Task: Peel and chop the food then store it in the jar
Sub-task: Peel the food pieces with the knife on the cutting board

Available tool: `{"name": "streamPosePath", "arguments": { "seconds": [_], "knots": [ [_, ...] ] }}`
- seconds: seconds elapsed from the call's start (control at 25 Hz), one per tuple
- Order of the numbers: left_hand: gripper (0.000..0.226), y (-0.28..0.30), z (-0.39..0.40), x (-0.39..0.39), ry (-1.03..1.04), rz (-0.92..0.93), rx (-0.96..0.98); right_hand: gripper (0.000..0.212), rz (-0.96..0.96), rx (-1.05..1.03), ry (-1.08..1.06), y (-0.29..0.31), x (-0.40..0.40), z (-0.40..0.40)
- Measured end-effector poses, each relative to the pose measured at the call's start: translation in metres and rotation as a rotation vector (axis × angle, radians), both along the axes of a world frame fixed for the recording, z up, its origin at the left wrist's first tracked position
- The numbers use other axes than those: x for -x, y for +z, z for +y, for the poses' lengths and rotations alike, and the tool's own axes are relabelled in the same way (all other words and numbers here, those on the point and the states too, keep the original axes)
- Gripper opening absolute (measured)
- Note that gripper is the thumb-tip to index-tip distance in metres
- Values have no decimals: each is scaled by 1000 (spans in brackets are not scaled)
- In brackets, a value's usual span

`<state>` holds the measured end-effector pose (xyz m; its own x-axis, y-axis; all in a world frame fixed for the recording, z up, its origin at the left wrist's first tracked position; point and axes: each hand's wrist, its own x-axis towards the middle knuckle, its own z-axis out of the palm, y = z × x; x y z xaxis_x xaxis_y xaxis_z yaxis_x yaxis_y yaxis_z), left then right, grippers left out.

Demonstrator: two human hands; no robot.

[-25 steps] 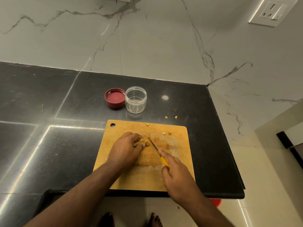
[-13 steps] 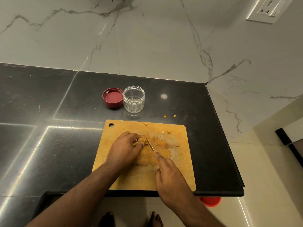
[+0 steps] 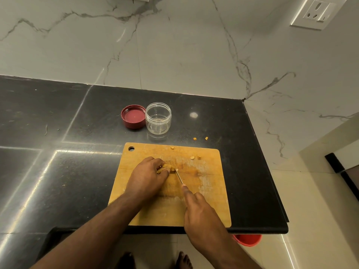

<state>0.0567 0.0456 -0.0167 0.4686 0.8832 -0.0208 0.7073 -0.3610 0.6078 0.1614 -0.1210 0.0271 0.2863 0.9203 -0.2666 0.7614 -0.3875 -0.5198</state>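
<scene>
on the black table (image 3: 58,171), toward the back, a dark red lid (image 3: 133,116) lies with its inside up, touching or just beside a clear jar (image 3: 158,118) that stands upright and open. nearer, a wooden cutting board (image 3: 209,200) lies flat. the left hand (image 3: 146,178) rests on the board, its fingers (image 3: 162,164) curled over a small yellowish piece of food (image 3: 168,168), holding it down. a thin knife (image 3: 179,177) has its tip at the food; the right hand (image 3: 200,210) grips its handle, which is hidden, forefinger along the blade. loose bits (image 3: 195,157) lie on the board's far side, and two more bits (image 3: 201,138) on the table beyond it. a red bucket (image 3: 247,239) shows below the table edge.
</scene>
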Motion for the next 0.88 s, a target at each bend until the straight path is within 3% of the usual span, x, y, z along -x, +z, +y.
{"name": "streamPosePath", "arguments": {
  "seconds": [0.2,0.44,0.6,0.88],
  "knots": [
    [44,-1,0,3,-12,-11,40,56,-185,-90,-27,3,-25,-2],
    [41,3,-2,5,-1,-32,87,50,11,-92,-10,6,-26,-4],
    [23,7,-2,4,23,-53,168,50,-82,-85,-108,2,-41,-6],
    [27,11,3,4,7,-129,236,48,-12,-108,-83,5,-43,-6]
  ]
}}
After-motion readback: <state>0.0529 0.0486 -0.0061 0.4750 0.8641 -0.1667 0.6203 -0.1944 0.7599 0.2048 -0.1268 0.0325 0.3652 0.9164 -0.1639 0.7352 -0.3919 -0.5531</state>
